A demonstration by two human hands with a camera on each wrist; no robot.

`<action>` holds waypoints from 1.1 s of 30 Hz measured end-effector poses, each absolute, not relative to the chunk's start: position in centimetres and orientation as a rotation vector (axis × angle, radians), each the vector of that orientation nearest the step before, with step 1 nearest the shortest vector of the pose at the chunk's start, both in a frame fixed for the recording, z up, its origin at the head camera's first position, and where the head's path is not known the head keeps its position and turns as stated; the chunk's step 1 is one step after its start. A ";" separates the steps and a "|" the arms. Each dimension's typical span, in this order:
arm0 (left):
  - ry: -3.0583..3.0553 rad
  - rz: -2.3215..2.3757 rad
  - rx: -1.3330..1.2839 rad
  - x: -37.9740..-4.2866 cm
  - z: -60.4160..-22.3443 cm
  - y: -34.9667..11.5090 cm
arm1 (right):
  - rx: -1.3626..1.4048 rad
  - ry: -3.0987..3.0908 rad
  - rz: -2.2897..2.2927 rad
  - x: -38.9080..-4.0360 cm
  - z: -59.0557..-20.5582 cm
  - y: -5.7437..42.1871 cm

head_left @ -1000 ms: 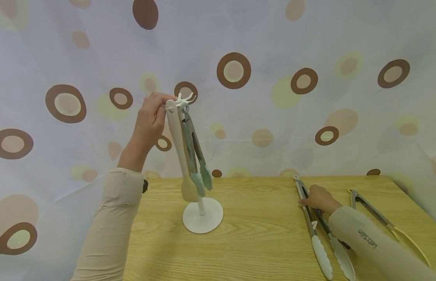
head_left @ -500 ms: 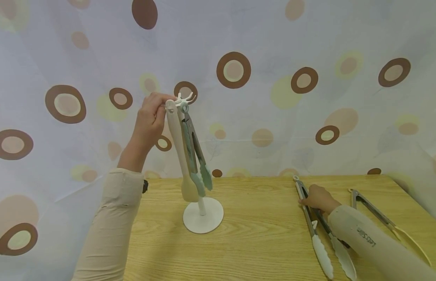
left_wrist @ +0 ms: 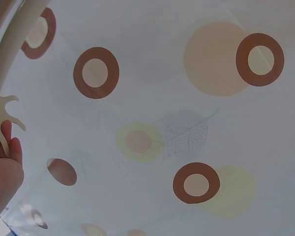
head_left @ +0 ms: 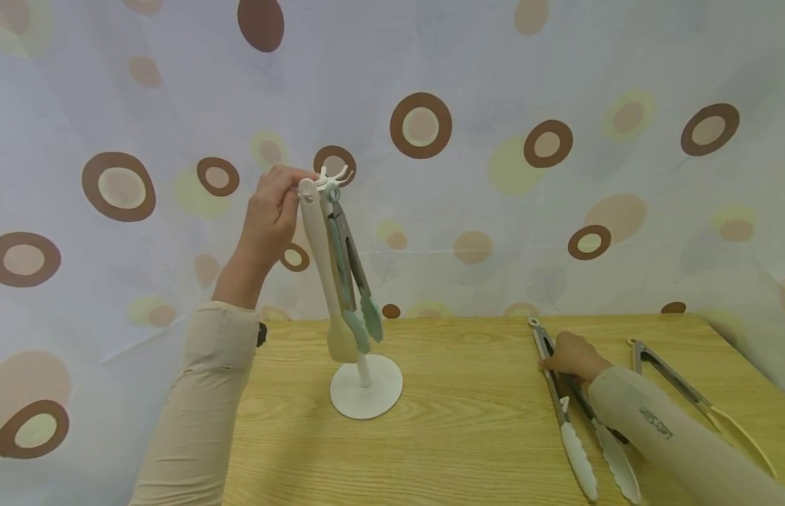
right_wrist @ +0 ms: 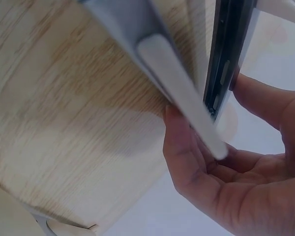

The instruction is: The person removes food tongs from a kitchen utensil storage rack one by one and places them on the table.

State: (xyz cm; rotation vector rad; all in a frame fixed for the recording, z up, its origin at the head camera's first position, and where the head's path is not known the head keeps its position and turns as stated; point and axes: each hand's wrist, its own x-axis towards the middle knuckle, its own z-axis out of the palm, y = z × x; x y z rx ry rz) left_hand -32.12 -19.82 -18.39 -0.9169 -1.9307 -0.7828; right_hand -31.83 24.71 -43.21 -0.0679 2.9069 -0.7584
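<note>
At the top of a white utensil stand (head_left: pixel 365 400), my left hand (head_left: pixel 275 204) holds the hooked crown (head_left: pixel 332 181) with its fingers. The left wrist view catches that hand (left_wrist: pixel 7 177) at its edge, around a hook (left_wrist: pixel 1 115). From the hooks hang a cream spatula (head_left: pixel 322 270) and metal tongs with mint-green tips (head_left: pixel 352 270). On the right, my right hand (head_left: pixel 575 355) grips metal tongs with white tips (head_left: pixel 577 453), which lie spread on the table. In the right wrist view, thumb and fingers of that hand (right_wrist: pixel 221 196) are around the tongs' two arms.
Another pair of metal tongs, with yellowish ends (head_left: pixel 679 383), lies to the right of my right hand, partly behind the sleeve. The wooden table (head_left: pixel 455 436) meets a patterned curtain (head_left: pixel 468 197) at the back.
</note>
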 end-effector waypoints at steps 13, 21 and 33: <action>-1.931 -0.777 -0.919 -32.3 -18.5 -19.8 | -0.068 2.924 -0.725 -32.1 -43.0 24.8; -1.919 -0.779 -0.905 -32.2 -18.4 -19.8 | -0.079 2.897 -0.642 -32.2 -42.1 24.2; -1.907 -0.791 -0.896 -32.2 -18.5 -19.6 | -0.018 2.874 -0.596 -32.2 -41.2 23.9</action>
